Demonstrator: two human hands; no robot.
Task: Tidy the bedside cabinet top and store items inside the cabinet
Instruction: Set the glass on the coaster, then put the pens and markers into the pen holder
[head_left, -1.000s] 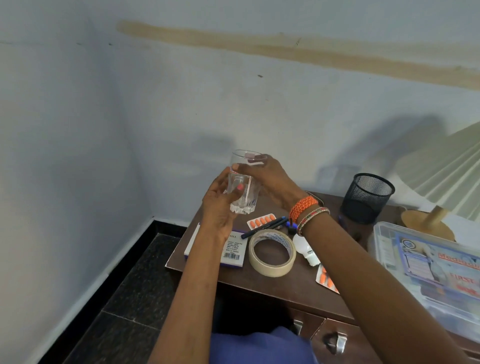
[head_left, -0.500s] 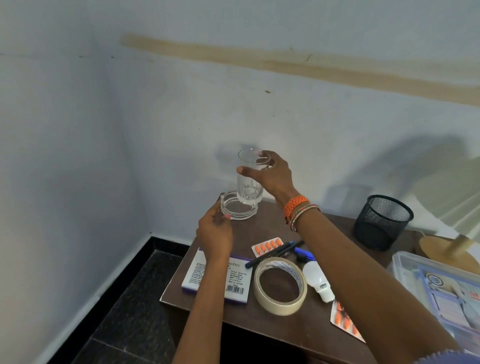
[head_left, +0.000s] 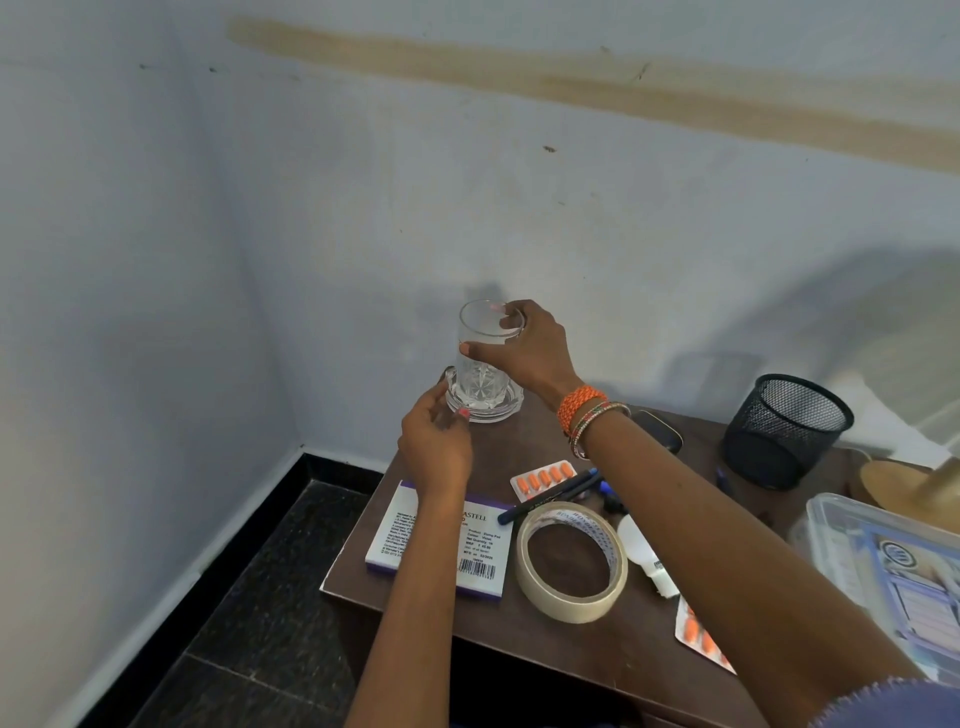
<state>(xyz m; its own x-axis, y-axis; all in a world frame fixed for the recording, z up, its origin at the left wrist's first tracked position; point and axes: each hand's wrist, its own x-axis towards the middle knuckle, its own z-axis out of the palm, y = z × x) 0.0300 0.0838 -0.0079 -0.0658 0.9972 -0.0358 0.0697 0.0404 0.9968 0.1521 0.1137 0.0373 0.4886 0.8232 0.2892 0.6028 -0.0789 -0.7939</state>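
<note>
My R hand (head_left: 524, 353) grips glass (head_left: 483, 364) near rim — glass upright in clear dish (head_left: 501, 408), far L corner of cabinet top (head_left: 597, 660). My L hand (head_left: 435, 447) pinches dish edge w/ fingertips, rest loosely curled.

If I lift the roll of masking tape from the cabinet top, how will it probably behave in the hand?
The roll of masking tape is a thin paper ring with a wide hollow centre, so it is probably light and fairly stiff. It lies flat on the cabinet top, so a push should slide it. Stood on edge, it could easily roll.
</note>
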